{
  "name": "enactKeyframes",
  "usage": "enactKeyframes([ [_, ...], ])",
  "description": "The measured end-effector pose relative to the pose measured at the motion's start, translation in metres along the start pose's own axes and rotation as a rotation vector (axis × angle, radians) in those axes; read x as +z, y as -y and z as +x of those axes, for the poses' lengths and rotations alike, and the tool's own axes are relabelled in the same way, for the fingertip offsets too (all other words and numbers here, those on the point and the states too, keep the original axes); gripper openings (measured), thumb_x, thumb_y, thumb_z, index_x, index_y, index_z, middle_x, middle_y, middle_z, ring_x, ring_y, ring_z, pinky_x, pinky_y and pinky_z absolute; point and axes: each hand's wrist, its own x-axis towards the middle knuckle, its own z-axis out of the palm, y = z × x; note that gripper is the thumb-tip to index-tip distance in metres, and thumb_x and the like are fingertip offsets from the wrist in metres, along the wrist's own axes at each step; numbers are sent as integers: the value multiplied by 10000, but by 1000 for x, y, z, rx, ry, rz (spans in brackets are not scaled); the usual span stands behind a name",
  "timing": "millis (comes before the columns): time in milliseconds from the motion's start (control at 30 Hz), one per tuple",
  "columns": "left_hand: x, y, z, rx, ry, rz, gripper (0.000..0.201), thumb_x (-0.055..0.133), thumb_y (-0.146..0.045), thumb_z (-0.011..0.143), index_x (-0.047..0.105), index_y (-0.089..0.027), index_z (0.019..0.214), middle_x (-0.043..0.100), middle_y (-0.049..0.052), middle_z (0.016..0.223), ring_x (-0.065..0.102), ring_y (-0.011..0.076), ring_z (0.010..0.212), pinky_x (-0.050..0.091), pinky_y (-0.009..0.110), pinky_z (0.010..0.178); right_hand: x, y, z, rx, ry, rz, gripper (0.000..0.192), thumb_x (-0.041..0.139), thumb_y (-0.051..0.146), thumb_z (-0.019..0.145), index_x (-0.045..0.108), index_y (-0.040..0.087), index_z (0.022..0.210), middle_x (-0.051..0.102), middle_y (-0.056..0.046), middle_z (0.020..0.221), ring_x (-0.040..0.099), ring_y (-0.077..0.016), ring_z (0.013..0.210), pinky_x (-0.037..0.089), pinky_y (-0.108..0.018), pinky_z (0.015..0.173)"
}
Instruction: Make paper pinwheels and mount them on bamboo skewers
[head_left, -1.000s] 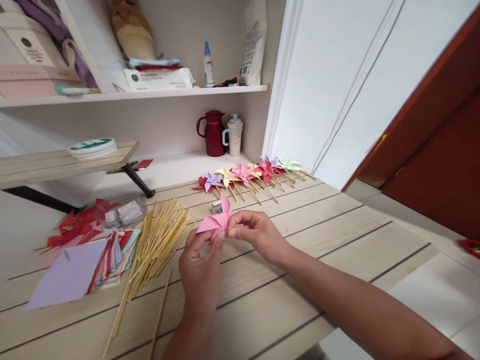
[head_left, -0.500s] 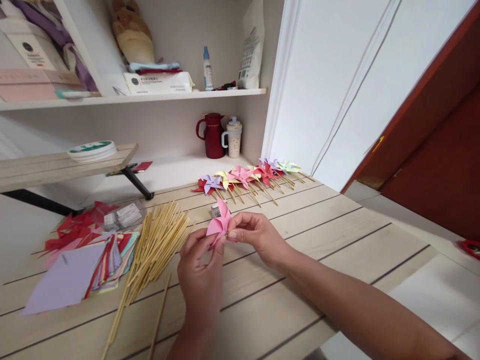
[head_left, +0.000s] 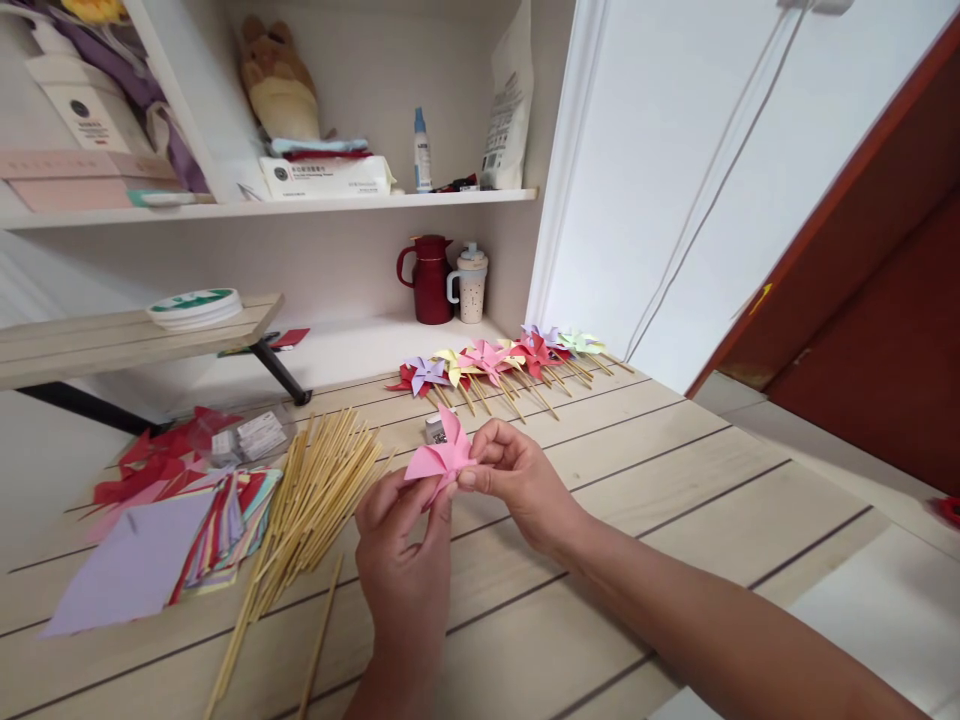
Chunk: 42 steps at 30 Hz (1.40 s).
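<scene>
Both of my hands hold a folded pink paper pinwheel [head_left: 442, 453] above the wooden table [head_left: 660, 470]. My left hand [head_left: 401, 545] pinches it from below, and my right hand [head_left: 517, 475] grips its right side with thumb and fingertips. A pile of thin bamboo sticks [head_left: 319, 495] lies just left of my hands. One loose stick [head_left: 319, 640] rests in front of the pile. A row of finished pinwheels on sticks [head_left: 495, 360] lies at the back of the table. A small grey object [head_left: 434, 430] sits behind the pink pinwheel.
Coloured paper squares [head_left: 187, 525] and red folded pieces [head_left: 161, 455] lie at the left. A raised wooden board [head_left: 112, 335] carries a white round tin [head_left: 195, 305]. A red jug [head_left: 431, 280] and a cup [head_left: 470, 283] stand in the niche. Right of the table are a white wall and red door [head_left: 870, 330].
The pink pinwheel has been turned a little between my fingers and sits flatter. My hands stayed in about the same place; the view shifted slightly.
</scene>
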Motion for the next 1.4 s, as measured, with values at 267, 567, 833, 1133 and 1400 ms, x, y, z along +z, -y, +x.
enactKeyframes([
  [267,1,2,1,15,13,-17,127,752,-236,835,794,-264,951,734,22,954,675,190,875,519,336,836,-3,1,1,76,-12,30,797,934,161,582,616,269,1304,747,56,707,688,-127,663,538,-307,789],
  [567,-4,3,6,-13,111,-27,111,715,-267,862,797,-281,935,748,7,932,678,204,883,502,353,835,-3,-2,2,27,75,10,303,931,261,623,786,223,887,764,-5,863,668,-140,799,519,-292,821],
  [833,-4,4,10,-44,155,-52,120,716,-303,861,807,-309,940,754,5,927,673,216,910,503,360,847,-4,-1,3,36,75,33,511,939,224,595,773,258,1077,764,4,902,656,-133,809,513,-280,815],
  [1133,-6,0,13,-78,184,-45,112,696,-321,873,802,-284,864,754,16,896,682,225,887,506,370,831,-1,6,-1,-24,46,-86,232,924,269,624,724,205,724,669,18,769,598,-126,733,502,-274,726],
  [1400,-5,-4,12,-92,180,-52,105,690,-311,881,782,-278,921,759,18,892,684,223,881,502,379,861,-3,6,-1,-45,58,-101,289,928,258,623,668,208,739,608,43,745,550,-105,691,463,-250,674],
])
